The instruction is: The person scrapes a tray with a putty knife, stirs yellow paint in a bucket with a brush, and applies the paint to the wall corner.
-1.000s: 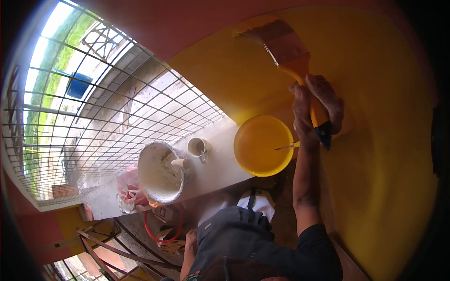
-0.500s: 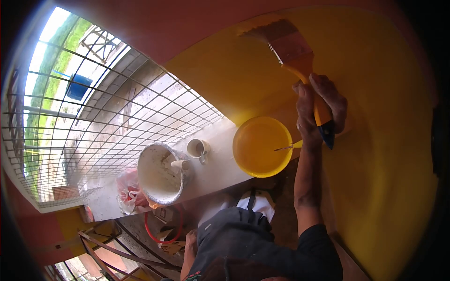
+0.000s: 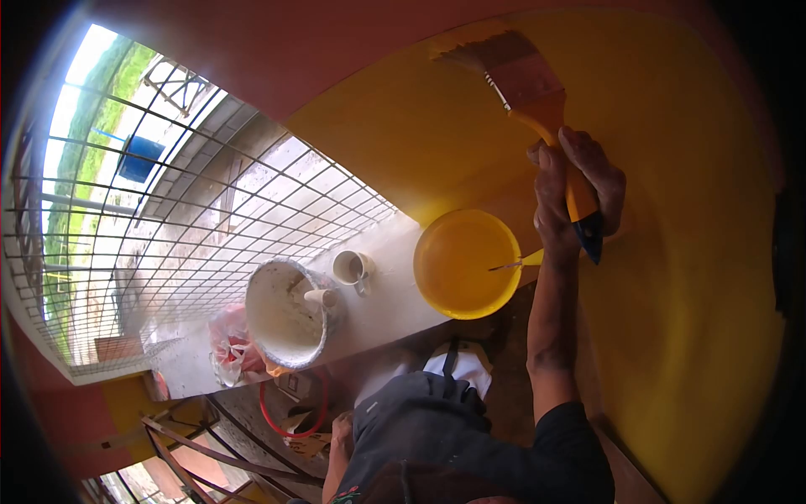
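Note:
My right hand (image 3: pixel 579 189) is closed round the orange handle of a wide paintbrush (image 3: pixel 546 118), whose dark end points back toward my wrist. The brush's bristles touch or nearly touch the yellow-painted wall (image 3: pixel 386 109), near its curved border with the red-brown part. Below the brush stands a yellow tub (image 3: pixel 466 265) with yellow liquid inside and a thin stick-like thing (image 3: pixel 527 259) at its right rim. My left hand (image 3: pixel 342 430) hangs low beside my body, mostly hidden; its fingers cannot be made out.
On the white ledge (image 3: pixel 390 260) stand a white-smeared bucket (image 3: pixel 285 319), a mug (image 3: pixel 353 269) and a clear plastic bag (image 3: pixel 238 340) with red in it. A metal grid (image 3: pixel 185 193) covers the opening on the left. Below the ledge lies a red hoop (image 3: pixel 264 407).
My right hand and the paintbrush have shifted slightly to the right along the wall. The view has moved a little; my left hand stays where it was.

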Action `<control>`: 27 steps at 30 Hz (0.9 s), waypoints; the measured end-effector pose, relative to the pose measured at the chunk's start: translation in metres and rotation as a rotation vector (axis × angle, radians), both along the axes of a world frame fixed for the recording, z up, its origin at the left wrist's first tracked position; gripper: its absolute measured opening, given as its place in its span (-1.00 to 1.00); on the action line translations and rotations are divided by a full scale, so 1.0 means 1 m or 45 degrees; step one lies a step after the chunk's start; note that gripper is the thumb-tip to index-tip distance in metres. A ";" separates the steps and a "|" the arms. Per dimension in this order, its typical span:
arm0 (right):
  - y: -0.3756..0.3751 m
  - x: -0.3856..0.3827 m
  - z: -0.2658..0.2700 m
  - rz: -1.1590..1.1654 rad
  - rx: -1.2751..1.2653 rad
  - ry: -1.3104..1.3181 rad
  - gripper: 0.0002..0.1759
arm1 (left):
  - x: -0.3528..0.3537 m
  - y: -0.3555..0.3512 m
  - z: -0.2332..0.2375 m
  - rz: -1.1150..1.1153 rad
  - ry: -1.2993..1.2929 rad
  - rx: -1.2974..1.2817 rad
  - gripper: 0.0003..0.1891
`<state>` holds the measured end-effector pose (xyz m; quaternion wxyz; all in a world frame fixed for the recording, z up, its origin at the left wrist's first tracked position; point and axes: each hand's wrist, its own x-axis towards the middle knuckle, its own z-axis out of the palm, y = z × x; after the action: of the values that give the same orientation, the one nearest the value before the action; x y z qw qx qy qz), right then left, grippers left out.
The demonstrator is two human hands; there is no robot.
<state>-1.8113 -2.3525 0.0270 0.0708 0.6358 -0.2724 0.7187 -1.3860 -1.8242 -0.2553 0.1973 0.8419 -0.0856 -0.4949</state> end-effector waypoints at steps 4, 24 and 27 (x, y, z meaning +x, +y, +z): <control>-0.002 -0.001 0.000 -0.012 -0.012 -0.009 -0.61 | 0.005 -0.001 -0.001 -0.156 -0.085 0.034 -0.64; -0.005 -0.012 0.001 -0.033 -0.013 -0.011 -0.60 | 0.007 0.002 -0.006 -0.152 -0.107 0.035 -0.64; -0.005 -0.014 0.001 -0.074 -0.001 -0.009 -0.60 | 0.000 -0.006 0.004 -0.160 -0.107 0.019 -0.66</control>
<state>-1.8254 -2.3575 0.0282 0.0911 0.6249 -0.2907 0.7188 -1.3859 -1.8306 -0.2510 0.1558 0.8563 -0.1428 -0.4712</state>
